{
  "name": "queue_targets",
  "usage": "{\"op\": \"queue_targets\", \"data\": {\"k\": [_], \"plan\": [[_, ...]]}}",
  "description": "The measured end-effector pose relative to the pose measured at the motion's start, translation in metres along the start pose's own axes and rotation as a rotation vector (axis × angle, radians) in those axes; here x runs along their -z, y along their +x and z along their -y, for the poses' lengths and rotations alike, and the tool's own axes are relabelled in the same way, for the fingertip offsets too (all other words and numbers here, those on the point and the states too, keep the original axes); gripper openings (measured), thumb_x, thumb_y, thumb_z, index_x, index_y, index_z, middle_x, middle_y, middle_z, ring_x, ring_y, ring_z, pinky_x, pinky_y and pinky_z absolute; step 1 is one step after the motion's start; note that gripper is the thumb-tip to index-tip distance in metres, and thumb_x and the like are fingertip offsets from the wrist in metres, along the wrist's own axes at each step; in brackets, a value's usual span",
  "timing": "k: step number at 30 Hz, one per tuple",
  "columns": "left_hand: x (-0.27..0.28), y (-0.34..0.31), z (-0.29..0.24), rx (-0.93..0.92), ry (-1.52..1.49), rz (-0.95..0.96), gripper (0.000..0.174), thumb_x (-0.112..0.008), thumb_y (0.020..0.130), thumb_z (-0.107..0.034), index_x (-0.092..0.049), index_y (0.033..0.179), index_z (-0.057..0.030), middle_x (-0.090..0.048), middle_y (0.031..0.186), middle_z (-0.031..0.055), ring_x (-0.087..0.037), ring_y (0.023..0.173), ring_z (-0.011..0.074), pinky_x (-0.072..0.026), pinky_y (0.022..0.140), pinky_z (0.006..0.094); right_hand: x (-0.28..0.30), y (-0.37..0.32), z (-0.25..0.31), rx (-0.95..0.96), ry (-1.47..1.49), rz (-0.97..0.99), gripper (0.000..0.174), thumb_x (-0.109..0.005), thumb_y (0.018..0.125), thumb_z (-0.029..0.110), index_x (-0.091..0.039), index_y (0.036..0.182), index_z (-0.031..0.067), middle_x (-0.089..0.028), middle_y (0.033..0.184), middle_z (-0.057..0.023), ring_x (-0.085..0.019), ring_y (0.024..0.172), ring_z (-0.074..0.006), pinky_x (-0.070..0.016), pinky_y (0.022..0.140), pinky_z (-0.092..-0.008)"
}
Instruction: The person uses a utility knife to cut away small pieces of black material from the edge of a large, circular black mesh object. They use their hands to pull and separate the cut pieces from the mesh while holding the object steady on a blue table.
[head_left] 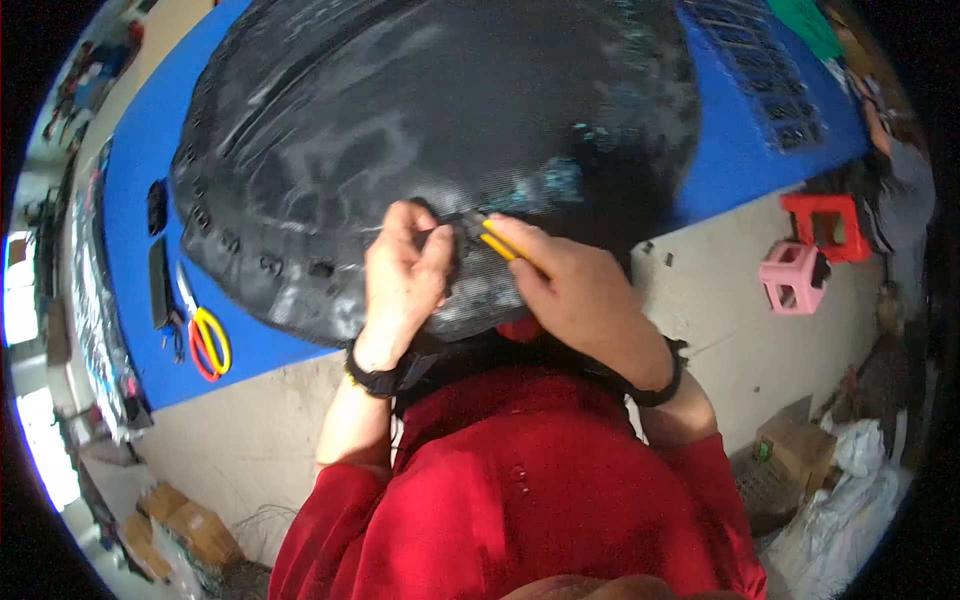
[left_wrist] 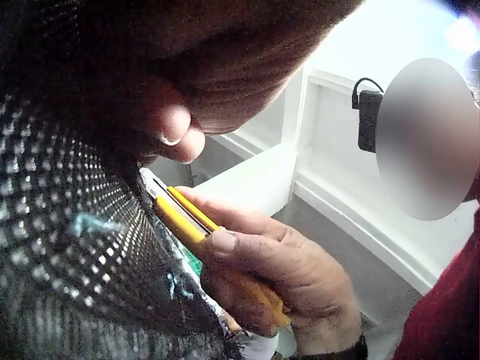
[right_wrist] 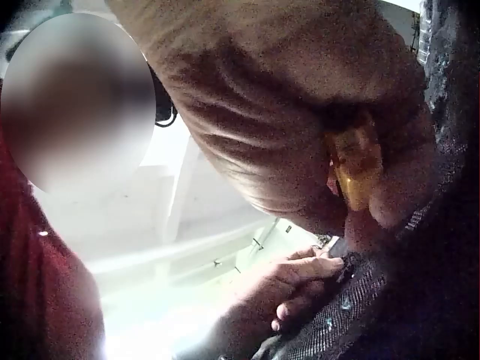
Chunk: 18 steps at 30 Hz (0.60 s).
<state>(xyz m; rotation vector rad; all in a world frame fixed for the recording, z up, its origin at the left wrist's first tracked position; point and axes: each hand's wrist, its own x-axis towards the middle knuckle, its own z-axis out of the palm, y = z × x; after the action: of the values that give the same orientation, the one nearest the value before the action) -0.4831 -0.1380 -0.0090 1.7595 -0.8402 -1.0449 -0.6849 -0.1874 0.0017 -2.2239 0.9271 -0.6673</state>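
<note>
A large round sheet of black mesh (head_left: 470, 110) with turquoise marks is spread over the blue table (head_left: 125, 300). My left hand (head_left: 400, 275) pinches the mesh near its front edge, thumb and fingers bent on a dark bit of it. In my right hand (head_left: 590, 300) I grip a yellow utility knife (left_wrist: 176, 217). Its tip points at the mesh, right beside the left fingertips. From the right wrist, the yellow handle end (right_wrist: 356, 169) shows inside the curled palm, with the left hand (right_wrist: 300, 289) below it on the mesh.
Scissors (head_left: 208, 335) with red and yellow handles lie on the table at left, beside a dark narrow case (head_left: 160, 285). A pink stool (head_left: 790, 278) and a red stool (head_left: 835, 228) stand on the floor at right, near another person (head_left: 905, 190). Cardboard boxes (head_left: 795, 450) sit lower right.
</note>
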Motion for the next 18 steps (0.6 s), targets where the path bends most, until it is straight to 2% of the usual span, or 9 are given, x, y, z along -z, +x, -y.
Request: {"op": "queue_targets", "data": {"k": [1, 3, 5, 7, 12, 18], "plan": [[0.000, 0.000, 0.003, -0.016, -0.045, 0.002, 0.015, -0.067, 0.103, -0.011, -0.052, 0.103, -0.0078, -0.056, 0.061, -0.0005, -0.048, 0.044, 0.0078, -0.0374, 0.039, 0.0278, 0.005, 0.001, 0.005, -0.128, -0.023, 0.088, 0.044, -0.064, 0.100, 0.011, -0.062, 0.144, 0.0120, -0.074, 0.122, -0.0193, -0.073, 0.108, -0.0375, -0.0595, 0.090, -0.0451], [0.000, 0.005, 0.010, -0.021, -0.058, 0.016, 0.016, -0.068, 0.103, -0.010, -0.052, 0.103, -0.0086, -0.055, 0.062, -0.0005, -0.047, 0.044, 0.0074, -0.0355, 0.039, 0.0270, 0.004, 0.001, 0.004, -0.180, -0.037, 0.109, 0.042, -0.064, 0.099, 0.012, -0.063, 0.142, 0.0118, -0.076, 0.110, -0.0187, -0.074, 0.099, -0.0382, -0.0597, 0.085, -0.0476], [0.000, 0.003, 0.011, -0.039, -0.015, 0.007, 0.015, -0.067, 0.104, -0.012, -0.052, 0.103, -0.0099, -0.055, 0.062, 0.0001, -0.047, 0.041, 0.0081, -0.0342, 0.037, 0.0264, 0.000, -0.003, -0.003, -0.057, -0.063, 0.010, 0.043, -0.064, 0.099, 0.018, -0.061, 0.140, 0.0103, -0.074, 0.086, -0.0206, -0.074, 0.076, -0.0402, -0.0590, 0.068, -0.0543], [-0.001, 0.002, 0.005, -0.008, -0.024, 0.009, 0.015, -0.066, 0.104, -0.012, -0.051, 0.103, -0.0099, -0.057, 0.064, 0.0024, -0.048, 0.041, 0.0088, -0.0355, 0.035, 0.0262, 0.012, -0.002, 0.008, -0.164, -0.097, 0.111, 0.041, -0.064, 0.099, 0.014, -0.063, 0.140, 0.0122, -0.073, 0.090, -0.0205, -0.073, 0.082, -0.0403, -0.0581, 0.074, -0.0518], [0.003, 0.005, 0.010, -0.043, -0.003, 0.024, 0.017, -0.066, 0.105, -0.014, -0.049, 0.105, -0.0093, -0.057, 0.064, 0.0030, -0.048, 0.039, 0.0084, -0.0361, 0.034, 0.0255, 0.006, -0.010, -0.001, -0.058, -0.055, 0.047, 0.042, -0.064, 0.098, 0.013, -0.062, 0.140, 0.0044, -0.073, 0.088, -0.0219, -0.072, 0.077, -0.0406, -0.0577, 0.069, -0.0507], [0.003, 0.004, 0.010, -0.086, 0.017, 0.039, 0.017, -0.065, 0.106, -0.012, -0.048, 0.106, -0.0089, -0.058, 0.064, 0.0031, -0.048, 0.039, 0.0080, -0.0351, 0.034, 0.0254, 0.012, -0.015, -0.002, -0.068, -0.049, 0.087, 0.040, -0.064, 0.099, 0.013, -0.063, 0.138, 0.0029, -0.074, 0.086, -0.0225, -0.073, 0.078, -0.0414, -0.0577, 0.069, -0.0511]]}}
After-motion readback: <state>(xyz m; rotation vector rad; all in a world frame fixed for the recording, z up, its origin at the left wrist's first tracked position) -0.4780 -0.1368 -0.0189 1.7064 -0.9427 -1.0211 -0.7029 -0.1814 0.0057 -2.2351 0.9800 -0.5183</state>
